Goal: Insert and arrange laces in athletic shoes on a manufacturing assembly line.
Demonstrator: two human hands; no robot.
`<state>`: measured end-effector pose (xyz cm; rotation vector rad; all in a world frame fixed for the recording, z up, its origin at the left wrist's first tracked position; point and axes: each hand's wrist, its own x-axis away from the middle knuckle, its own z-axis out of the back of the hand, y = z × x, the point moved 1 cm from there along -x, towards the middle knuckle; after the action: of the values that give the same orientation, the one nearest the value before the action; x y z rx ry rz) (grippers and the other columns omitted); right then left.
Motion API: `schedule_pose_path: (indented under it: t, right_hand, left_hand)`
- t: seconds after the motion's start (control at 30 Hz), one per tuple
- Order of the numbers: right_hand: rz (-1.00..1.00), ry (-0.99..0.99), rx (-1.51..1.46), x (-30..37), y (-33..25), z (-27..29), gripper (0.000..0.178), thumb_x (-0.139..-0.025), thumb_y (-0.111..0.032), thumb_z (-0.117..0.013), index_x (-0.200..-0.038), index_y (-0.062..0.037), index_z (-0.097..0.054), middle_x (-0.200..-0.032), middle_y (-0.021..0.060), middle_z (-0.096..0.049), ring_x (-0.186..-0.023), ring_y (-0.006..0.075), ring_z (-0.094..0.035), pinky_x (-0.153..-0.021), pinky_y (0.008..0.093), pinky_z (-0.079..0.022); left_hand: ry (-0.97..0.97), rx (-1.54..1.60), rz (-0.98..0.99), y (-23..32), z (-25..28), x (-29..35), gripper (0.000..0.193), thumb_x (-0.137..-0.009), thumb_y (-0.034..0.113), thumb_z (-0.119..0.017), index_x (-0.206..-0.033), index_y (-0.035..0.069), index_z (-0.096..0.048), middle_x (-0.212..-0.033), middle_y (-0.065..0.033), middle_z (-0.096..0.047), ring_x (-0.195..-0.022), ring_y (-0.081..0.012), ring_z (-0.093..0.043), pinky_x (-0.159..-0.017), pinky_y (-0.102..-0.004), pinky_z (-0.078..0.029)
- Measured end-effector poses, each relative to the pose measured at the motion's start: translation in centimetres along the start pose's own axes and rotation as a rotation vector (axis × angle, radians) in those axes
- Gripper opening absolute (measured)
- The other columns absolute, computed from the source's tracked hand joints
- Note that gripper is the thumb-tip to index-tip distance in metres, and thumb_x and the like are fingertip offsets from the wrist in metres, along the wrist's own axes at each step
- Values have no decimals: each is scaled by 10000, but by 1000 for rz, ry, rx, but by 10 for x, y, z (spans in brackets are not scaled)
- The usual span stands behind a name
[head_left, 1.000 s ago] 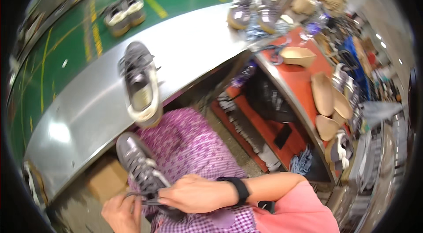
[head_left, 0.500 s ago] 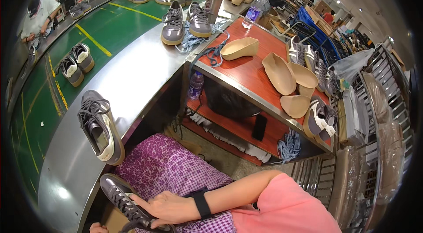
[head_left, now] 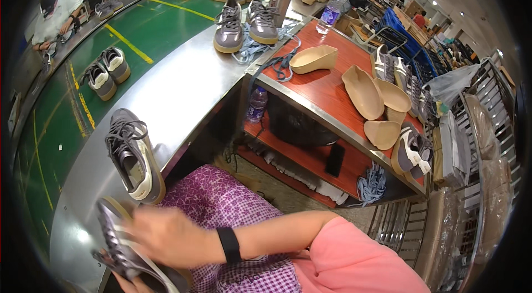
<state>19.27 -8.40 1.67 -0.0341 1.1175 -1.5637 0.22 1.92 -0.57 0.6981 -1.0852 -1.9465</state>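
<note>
A grey sneaker (head_left: 113, 232) with dark laces and a gum sole is tilted at the inner edge of the metal counter. My left hand (head_left: 134, 284), mostly cut off by the lower edge, grips it near the heel. My right hand (head_left: 172, 236), smeared by motion, is over the side of this sneaker; its fingers cannot be made out. Just beyond, a matching sneaker (head_left: 134, 157) rests upright on the counter, its laces loosely across the opening. A purple patterned cloth (head_left: 221, 199) covers my lap.
A steel counter (head_left: 166, 74) borders a green conveyor (head_left: 72, 143) carrying shoe pairs. On the red table (head_left: 310, 91) at right are beige shoe inserts (head_left: 363, 93), sneakers (head_left: 411, 152) and a water bottle (head_left: 331, 13). Blue laces (head_left: 371, 185) lie on its lower shelf. A metal rack (head_left: 493, 110) stands far right.
The held sneaker has risen from beside my lap to the counter's edge. My right hand has moved up and left with it. The whole view has shifted slightly.
</note>
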Motion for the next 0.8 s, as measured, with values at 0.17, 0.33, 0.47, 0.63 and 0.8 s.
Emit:
schedule_pose_path:
  t: [0.17, 0.33, 0.47, 0.63, 0.8]
  right_hand:
    - [-314, 122, 167, -78, 92, 17, 481, -803, -277, -676, -1087, 79, -522, -1036, 265, -585, -940, 419, -593, -820, 472, -488]
    - [-604, -121, 63, -82, 110, 7, 437, -798, -93, -524, -1189, 91, -457, -991, 333, -607, -939, 461, -595, -830, 492, -479]
    - [-275, -190, 51, -28, 74, -6, 705, -761, -2, -564, -1360, 173, -236, -1289, 399, -413, -937, 512, -584, -791, 498, -520]
    - [-304, -360, -52, 51, 4, -17, 815, -733, 6, -623, -1391, 187, -177, -1435, 424, -192, -1077, 524, -537, -852, 439, -527]
    - [-288, -588, -66, 98, -7, -12, 814, -710, 22, -632, -1358, 233, -186, -1430, 447, -164, -1164, 514, -498, -913, 420, -506]
  left_hand:
    - [68, -278, -139, -42, 55, -87, 530, -975, 154, -489, -1434, -61, -334, -1462, -203, -403, -1338, -281, -391, -1118, -342, -259]
    - [355, -621, -462, 25, 27, -89, 452, -894, 62, -566, -1323, -50, -477, -1329, -214, -518, -1253, -312, -485, -1055, -361, -348]
    - [-15, -359, -353, 44, -21, -26, 576, -812, 118, -663, -1327, -46, -465, -1260, -234, -540, -1192, -368, -514, -994, -407, -416]
    - [-312, 97, 182, 6, -54, 14, 881, -730, 86, -669, -1454, -68, -191, -1341, -316, -449, -1211, -465, -484, -997, -408, -426]
    - [-365, -173, -14, -20, -49, 68, 879, -747, 53, -630, -1462, -80, -138, -1357, -333, -411, -1180, -473, -506, -975, -436, -448]
